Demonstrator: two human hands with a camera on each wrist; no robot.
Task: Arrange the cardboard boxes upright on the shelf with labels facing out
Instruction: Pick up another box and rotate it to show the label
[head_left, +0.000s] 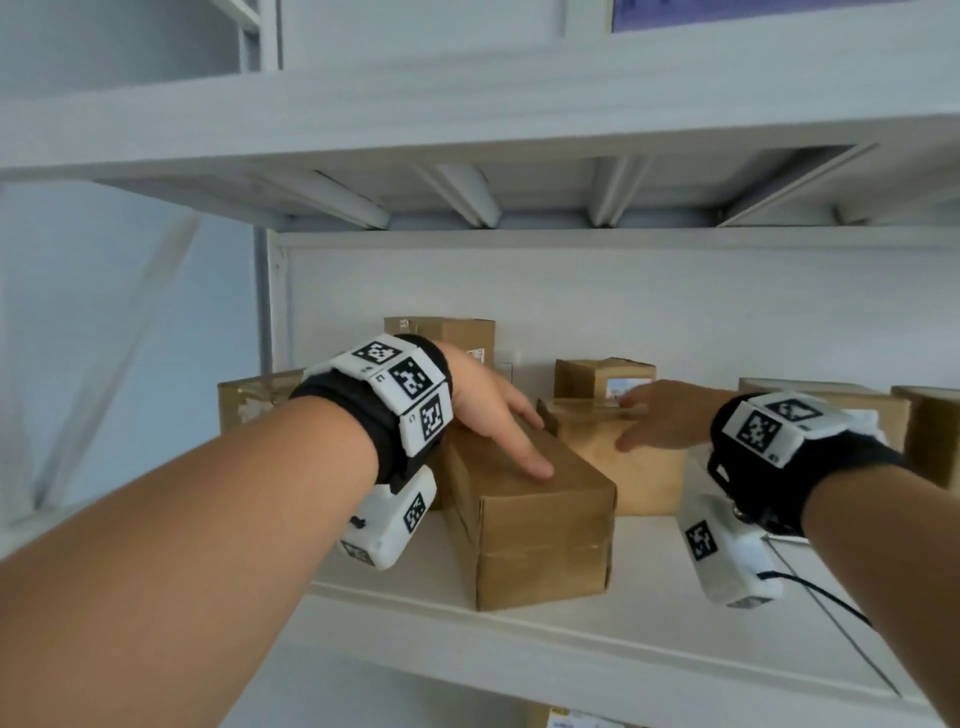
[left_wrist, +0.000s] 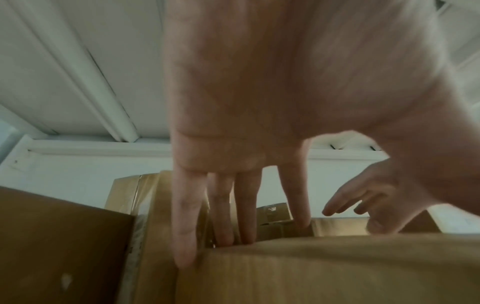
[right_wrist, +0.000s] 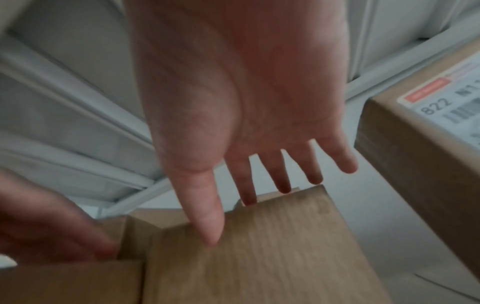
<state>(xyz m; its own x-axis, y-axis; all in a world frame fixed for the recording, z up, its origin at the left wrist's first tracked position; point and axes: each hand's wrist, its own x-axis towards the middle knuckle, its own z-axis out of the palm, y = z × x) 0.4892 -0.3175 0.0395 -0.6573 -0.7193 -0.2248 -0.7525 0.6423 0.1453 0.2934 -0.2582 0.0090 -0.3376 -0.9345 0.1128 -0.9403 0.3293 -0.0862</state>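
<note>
A long cardboard box lies flat on the white shelf, one end toward me. My left hand rests on its top with straight fingers reaching over its far edge. Just right of it stands a squarer box, seen closer as the squarer box in the right wrist view. My right hand hovers over its top, fingers spread and straight, holding nothing. Behind it sits a small box with a coloured label facing out.
More boxes stand at the back left, far left and right. A box with a white barcode label is close on the right. The upper shelf's underside hangs low overhead. Another box shows on the shelf below.
</note>
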